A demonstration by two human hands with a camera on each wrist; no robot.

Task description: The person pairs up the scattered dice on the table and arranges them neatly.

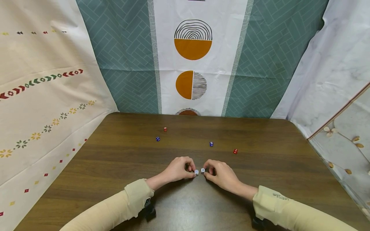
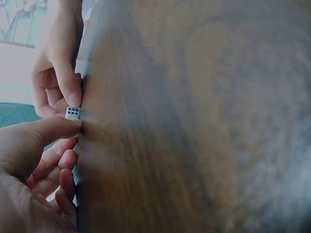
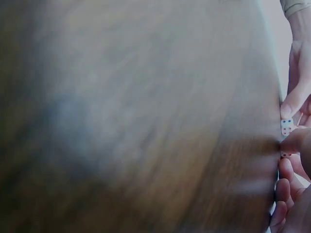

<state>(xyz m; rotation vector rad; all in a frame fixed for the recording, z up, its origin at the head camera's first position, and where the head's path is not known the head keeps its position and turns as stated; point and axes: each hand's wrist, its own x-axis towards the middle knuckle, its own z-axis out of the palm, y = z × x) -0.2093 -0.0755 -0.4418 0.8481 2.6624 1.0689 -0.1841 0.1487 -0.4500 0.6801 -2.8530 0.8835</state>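
Observation:
Near the middle of the table (image 1: 185,199), my left hand (image 1: 180,169) pinches a white die (image 1: 196,172) with blue pips between thumb and fingertips. Just right of it, my right hand (image 1: 222,173) pinches a second white die (image 1: 203,170), its top face showing dark pips. A small gap separates the two dice in the head view. A six-pip face of a white die (image 2: 73,112) shows by the left thumb in the left wrist view. Fingers partly cover the white dice in the right wrist view, where one white die (image 3: 286,124) shows between the hands.
Farther back on the left lie a red die (image 1: 165,129) and a blue die (image 1: 158,139). Another blue die (image 1: 211,144) and a red die (image 1: 235,151) lie beyond the right hand. Patterned cloth (image 1: 130,64) hangs behind the table and on both sides.

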